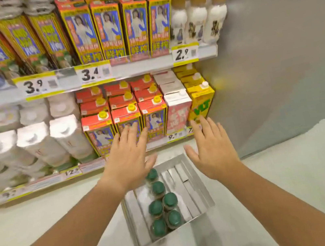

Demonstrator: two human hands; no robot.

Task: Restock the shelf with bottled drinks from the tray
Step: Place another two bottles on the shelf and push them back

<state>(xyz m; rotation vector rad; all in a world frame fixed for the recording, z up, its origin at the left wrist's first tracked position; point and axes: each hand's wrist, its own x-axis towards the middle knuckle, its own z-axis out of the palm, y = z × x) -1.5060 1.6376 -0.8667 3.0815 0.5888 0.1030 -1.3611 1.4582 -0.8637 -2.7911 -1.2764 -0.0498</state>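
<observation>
A grey slatted tray (191, 190) sits on the pale floor in front of the shelf. Several bottles with dark green caps (163, 204) stand upright along its left side. My left hand (128, 158) hovers above the tray's far left corner, palm down, fingers spread, holding nothing. My right hand (210, 147) hovers above the tray's far right corner, also spread and empty. Both hands are in front of the lower shelf (91, 166), which holds red-topped drink cartons (126, 115).
The upper shelf (127, 68) carries tall yellow and red cartons and white bottles (196, 19) with tan caps at the right. White packs (33, 143) fill the lower left. A pink carton (177, 107) and yellow carton (203, 101) stand beside a grey wall (275, 62).
</observation>
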